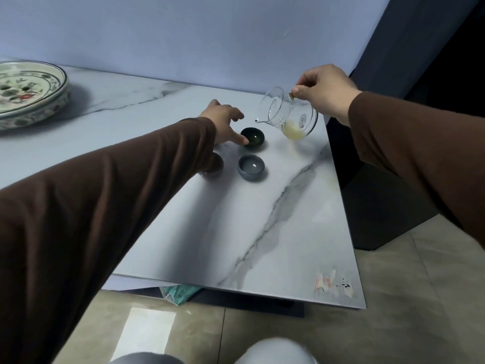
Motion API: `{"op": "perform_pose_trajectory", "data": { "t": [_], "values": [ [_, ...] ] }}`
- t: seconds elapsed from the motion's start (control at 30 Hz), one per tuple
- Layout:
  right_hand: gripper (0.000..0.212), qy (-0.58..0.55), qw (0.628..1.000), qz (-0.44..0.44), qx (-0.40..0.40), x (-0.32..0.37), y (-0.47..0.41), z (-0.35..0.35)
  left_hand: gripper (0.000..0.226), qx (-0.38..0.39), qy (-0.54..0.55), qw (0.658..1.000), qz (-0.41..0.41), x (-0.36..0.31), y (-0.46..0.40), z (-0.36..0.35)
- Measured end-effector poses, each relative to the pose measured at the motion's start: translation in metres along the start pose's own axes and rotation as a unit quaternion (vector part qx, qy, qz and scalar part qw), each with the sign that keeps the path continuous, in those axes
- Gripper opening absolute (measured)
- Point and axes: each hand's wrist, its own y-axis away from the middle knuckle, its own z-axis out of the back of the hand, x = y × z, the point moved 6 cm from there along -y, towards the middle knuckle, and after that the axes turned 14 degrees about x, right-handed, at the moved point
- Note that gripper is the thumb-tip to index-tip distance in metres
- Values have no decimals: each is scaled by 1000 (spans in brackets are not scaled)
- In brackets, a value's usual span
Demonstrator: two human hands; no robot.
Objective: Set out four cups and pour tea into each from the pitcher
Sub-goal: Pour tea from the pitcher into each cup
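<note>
While the right hand (324, 91) pinches the handle of the clear glass pitcher (287, 112) between thumb and curled fingers, tilting it spout-down above the white marble-patterned tabletop (262, 206), pale yellow tea pools in its lower side. The left hand (223, 119) reaches in with fingers loosely spread, its thumb touching the rim of the dark green ceramic cup (252, 137). Just in front stands a blue-grey ceramic cup (251, 167). A brown cup (214, 165) is half hidden by the brown left sleeve (105, 206). Far left sits a painted round ceramic tray (29, 93).
</note>
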Motion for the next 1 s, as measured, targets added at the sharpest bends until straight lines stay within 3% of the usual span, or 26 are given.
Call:
{"op": "perform_pose_trajectory", "data": {
  "t": [0.37, 0.6, 1.0],
  "values": [
    [18, 182, 981, 67, 16, 20, -16, -12, 85, 28, 38, 998, 52, 9, -28, -27],
    [19, 245, 963, 110, 22, 39, -17, -20, 60, 13, 23, 999, 32, 8, -31, -26],
    [18, 305, 941, 148, 9, 59, -16, -24, 59, 11, 32, 998, 46, 10, -32, -26]
  ]
}}
